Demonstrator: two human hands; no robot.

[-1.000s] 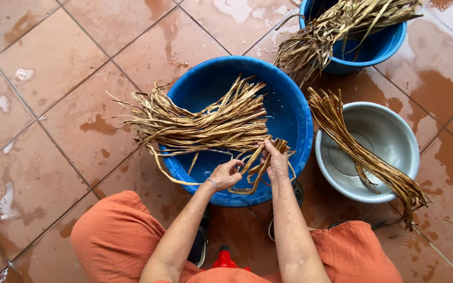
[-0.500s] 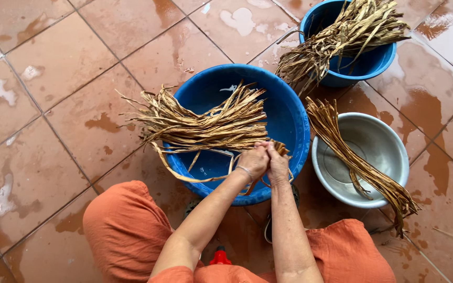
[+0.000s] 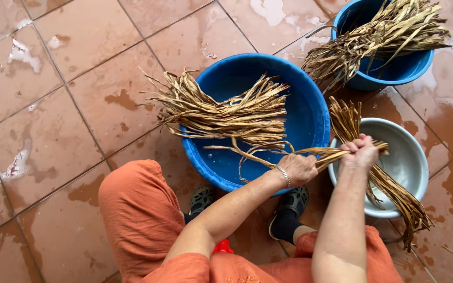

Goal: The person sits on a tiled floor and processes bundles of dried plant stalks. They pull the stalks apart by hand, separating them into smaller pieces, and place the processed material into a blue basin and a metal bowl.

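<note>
Both my hands are closed on one thin bunch of wet dried leaf strips (image 3: 327, 153). My left hand (image 3: 299, 169) grips it in a fist just over the near rim of the big blue basin (image 3: 310, 112), and my right hand (image 3: 362, 152) pinches the same bunch a little further along, above the metal bowl (image 3: 412, 157). Between the two hands the strips are pulled almost straight.

I judge these strips light, soft and limp from the water. Loose ends curl down and trail back into the basin, so they are not stiff. They look slippery, and a single strip may tear, so I think it is better to hold many together near the middle, not at the frayed tips.

A bigger bundle (image 3: 221, 112) lies across the basin and hangs over its far rim. More strips (image 3: 394, 196) lie across the metal bowl. A second blue tub (image 3: 410, 65) holds another bundle (image 3: 378, 36). All stands on the wet tiled floor (image 3: 53, 131).
</note>
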